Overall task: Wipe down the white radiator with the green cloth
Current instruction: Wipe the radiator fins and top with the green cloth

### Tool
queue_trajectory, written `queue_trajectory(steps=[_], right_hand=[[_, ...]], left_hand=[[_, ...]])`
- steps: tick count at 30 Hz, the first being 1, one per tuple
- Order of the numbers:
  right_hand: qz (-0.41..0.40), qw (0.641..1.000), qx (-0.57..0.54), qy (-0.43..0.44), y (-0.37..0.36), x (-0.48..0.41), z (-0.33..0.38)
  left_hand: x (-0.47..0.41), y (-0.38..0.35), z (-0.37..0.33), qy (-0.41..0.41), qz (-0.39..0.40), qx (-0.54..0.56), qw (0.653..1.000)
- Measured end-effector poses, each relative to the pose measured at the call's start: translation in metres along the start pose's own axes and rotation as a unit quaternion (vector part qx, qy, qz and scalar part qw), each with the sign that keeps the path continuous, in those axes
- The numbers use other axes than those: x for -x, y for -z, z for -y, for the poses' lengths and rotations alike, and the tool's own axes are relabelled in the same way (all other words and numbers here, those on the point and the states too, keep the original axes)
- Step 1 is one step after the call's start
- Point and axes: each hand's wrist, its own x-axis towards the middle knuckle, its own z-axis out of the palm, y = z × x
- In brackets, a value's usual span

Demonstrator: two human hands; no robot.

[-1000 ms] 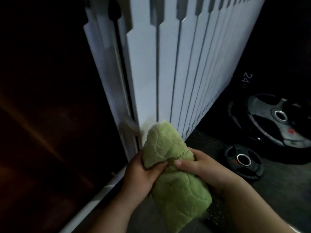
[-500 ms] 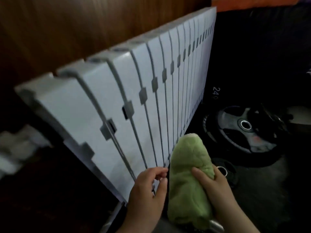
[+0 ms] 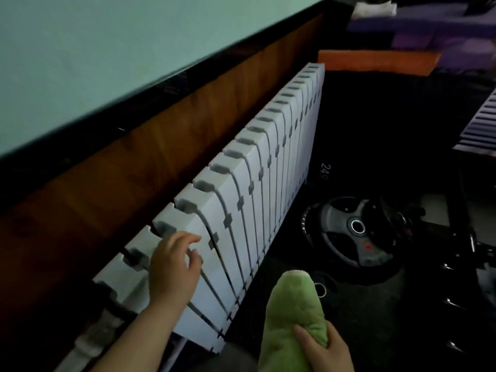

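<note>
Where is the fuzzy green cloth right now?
In the head view, the fuzzy green cloth sits bottom centre, gripped by the right hand, just right of the white ribbed radiator.

**Colours: white radiator, green cloth, dark surroundings**

Radiator (image 3: 268, 183): white, reads bluish-grey in the dim light. Thin dark lines run between its fins, a row of small grey square tabs crosses the front, and there are grey slots along the top.

Cloth (image 3: 292, 318): light green, plain, no print.

Wall (image 3: 107, 49): pale mint green, plain.

Trim strip (image 3: 188, 73): black.

Wood panel (image 3: 161, 146): reddish brown, faint darker grain.

Weight plate (image 3: 341, 237): black with grey spokes, silver ring at the hub, small red mark.

Marking "24" (image 3: 325, 170): white on black.

Floor (image 3: 375, 331): dark grey, fine pale speckle.

Block (image 3: 375, 61): plain orange.

Fabric (image 3: 442, 30): purple.

Striped object (image 3: 480, 127) at the right edge: pale and dark bands alternating.
</note>
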Motion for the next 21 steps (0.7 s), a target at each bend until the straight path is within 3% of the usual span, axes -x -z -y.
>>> queue_trajectory(steps=[2, 8, 15, 21], right_hand=[[-0.003, 1.000, 0.004, -0.005, 0.003, 0.011, 0.011], [-0.008, 0.999, 0.031, 0.017, 0.008, 0.016, 0.043], [-0.022, 0.998, 0.038, 0.035, -0.018, -0.017, 0.058], [0.016, 0.999, 0.033, -0.001, -0.114, -0.066, 0.041]], left_hand=[[-0.002, 0.010, 0.009, 0.079, 0.063, -0.050, 0.994], [-0.027, 0.021, 0.014, 0.104, 0.136, -0.105, 0.980], [-0.057, 0.012, 0.023, 0.067, 0.199, -0.179, 0.961], [-0.055, 0.003, 0.034, 0.057, 0.202, -0.179, 0.961]])
